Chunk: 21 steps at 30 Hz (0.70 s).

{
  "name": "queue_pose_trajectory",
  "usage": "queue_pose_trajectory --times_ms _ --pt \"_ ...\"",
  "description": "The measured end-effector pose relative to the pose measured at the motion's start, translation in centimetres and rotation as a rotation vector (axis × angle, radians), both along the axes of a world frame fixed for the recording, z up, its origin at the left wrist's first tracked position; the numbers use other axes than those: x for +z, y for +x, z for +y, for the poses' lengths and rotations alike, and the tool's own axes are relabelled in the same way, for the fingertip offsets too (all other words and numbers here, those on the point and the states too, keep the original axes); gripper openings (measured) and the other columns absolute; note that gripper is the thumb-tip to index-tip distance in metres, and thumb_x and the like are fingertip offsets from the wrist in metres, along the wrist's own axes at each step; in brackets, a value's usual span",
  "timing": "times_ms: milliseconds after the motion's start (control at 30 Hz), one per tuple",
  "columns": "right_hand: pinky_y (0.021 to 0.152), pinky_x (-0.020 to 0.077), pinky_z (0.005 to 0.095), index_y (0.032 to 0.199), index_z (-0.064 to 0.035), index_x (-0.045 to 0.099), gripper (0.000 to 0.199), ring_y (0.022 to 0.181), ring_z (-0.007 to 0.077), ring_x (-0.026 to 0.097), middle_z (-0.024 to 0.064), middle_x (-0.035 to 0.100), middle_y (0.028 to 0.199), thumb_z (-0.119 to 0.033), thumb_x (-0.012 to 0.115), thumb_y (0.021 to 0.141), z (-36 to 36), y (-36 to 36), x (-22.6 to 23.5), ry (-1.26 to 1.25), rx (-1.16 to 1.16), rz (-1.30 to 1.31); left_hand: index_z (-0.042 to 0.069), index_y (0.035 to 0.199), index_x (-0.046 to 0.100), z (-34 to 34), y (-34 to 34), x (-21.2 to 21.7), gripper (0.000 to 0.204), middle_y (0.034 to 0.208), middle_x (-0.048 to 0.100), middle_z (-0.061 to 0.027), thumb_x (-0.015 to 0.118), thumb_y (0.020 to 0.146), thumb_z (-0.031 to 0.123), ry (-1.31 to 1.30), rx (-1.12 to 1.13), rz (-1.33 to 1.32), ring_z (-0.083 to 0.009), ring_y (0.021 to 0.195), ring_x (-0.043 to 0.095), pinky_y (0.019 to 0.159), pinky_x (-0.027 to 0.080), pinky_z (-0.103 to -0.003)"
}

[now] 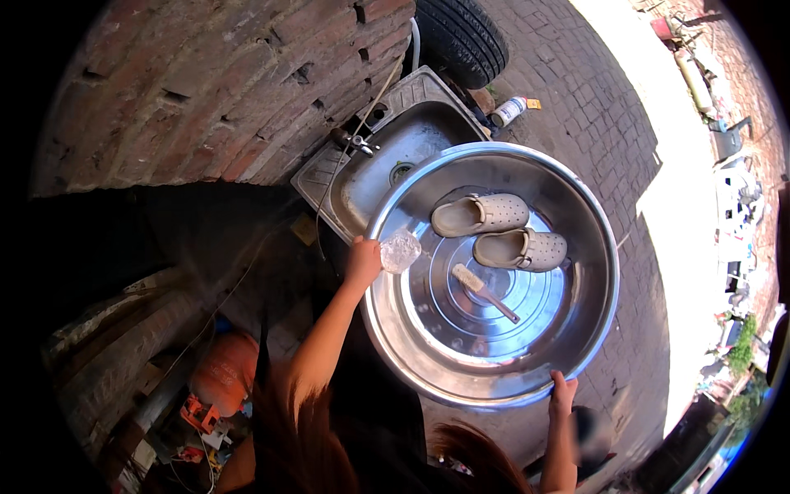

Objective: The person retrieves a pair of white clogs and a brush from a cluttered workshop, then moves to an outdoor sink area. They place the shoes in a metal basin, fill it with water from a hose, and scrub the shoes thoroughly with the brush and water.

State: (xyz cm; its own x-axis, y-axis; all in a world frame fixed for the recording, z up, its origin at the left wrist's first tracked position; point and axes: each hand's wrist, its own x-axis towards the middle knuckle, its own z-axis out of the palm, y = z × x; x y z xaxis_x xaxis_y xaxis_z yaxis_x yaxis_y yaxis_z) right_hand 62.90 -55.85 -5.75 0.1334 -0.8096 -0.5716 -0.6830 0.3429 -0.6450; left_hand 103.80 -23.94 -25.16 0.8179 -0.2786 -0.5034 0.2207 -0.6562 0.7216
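Note:
A wide, shiny metal basin (387,329) is held between my two hands. My left hand (362,262) closes at its left rim, with a clear, glassy-looking object (401,251) at the fingers, just inside the basin; its exact kind is unclear. My right hand (563,393) grips the rim at the lower right. Inside the basin, a pair of beige clogs with small holes lies side by side, one clog (502,212) above the other clog (539,252). Below them rests a scrub brush (485,293) with pale bristles and a slim handle.
Beyond the basin's upper left stands a metal sink (350,193) with a tap (359,144), against a brick wall (247,90). A black tyre (465,37) and a white bottle (508,111) are past it. An orange-red object (224,370) lies at lower left. Brick paving (592,107) spreads right.

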Motion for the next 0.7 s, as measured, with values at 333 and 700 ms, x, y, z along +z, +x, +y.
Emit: queue_pose_trajectory --times_ms 333,700 --pt "0.057 0.04 0.0253 0.087 0.0008 0.063 0.015 0.063 0.0096 0.053 0.0001 0.059 0.073 -0.01 0.063 0.078 -5.0 17.5 -6.3 0.062 0.402 0.083 -0.011 0.077 0.059 9.2 2.6 -8.9 0.017 0.087 0.051 -0.0166 0.053 0.086 0.002 0.117 0.073 -0.219 -0.0281 0.058 0.065 0.046 0.056 -0.033" --pt "0.078 0.046 0.0316 0.114 0.006 0.052 0.043 0.092 0.0183 0.057 0.0102 0.059 0.101 -0.02 0.065 0.082 -9.3 21.7 -14.8 -0.026 0.378 0.094 -0.009 0.085 0.061 8.7 3.9 -6.4 0.015 0.104 0.055 -0.0232 0.055 0.086 0.004 0.133 0.185 -0.179 -0.0328 0.076 0.066 0.055 0.055 -0.036"
